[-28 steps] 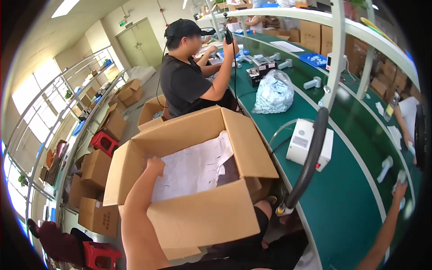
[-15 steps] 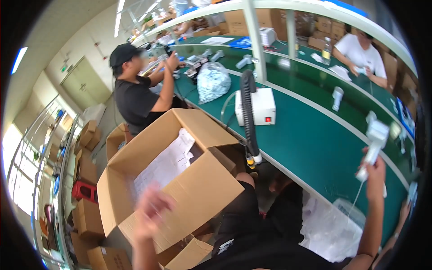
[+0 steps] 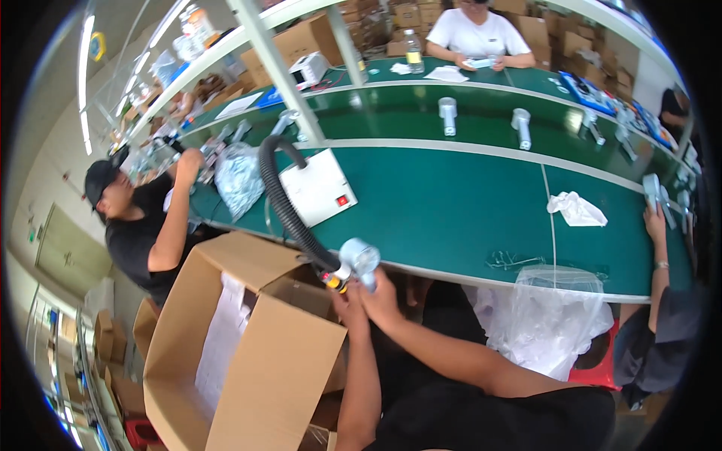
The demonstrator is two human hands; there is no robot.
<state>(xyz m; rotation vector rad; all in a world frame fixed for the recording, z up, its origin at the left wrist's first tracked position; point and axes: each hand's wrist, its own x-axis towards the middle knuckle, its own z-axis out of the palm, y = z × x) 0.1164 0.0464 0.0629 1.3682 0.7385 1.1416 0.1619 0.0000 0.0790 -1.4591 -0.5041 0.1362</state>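
In my right hand [image 3: 381,302] is a light-blue handheld device [image 3: 361,258] with a round head and a short handle. My fingers wrap its handle, and the head points up. Close beside it my left hand [image 3: 350,310] is closed at the yellow-and-black nozzle [image 3: 334,283], the end of a black corrugated hose [image 3: 280,192]. The fingertips are partly hidden there. The hose arches up from a white box-shaped machine [image 3: 320,188] with a red switch, on the green table [image 3: 444,199]. Both hands are just off the table's near edge.
A large open carton [image 3: 278,368] with papers inside stands at my left. Plastic bags [image 3: 538,323] hang at the near edge. A crumpled white bag [image 3: 577,209] lies on the table. Similar devices [image 3: 447,116] stand on the belt. People work at left, right and across.
My right hand has brought the device from the far right to the hose end. My left hand has left the carton and joined it. The view has swung right.
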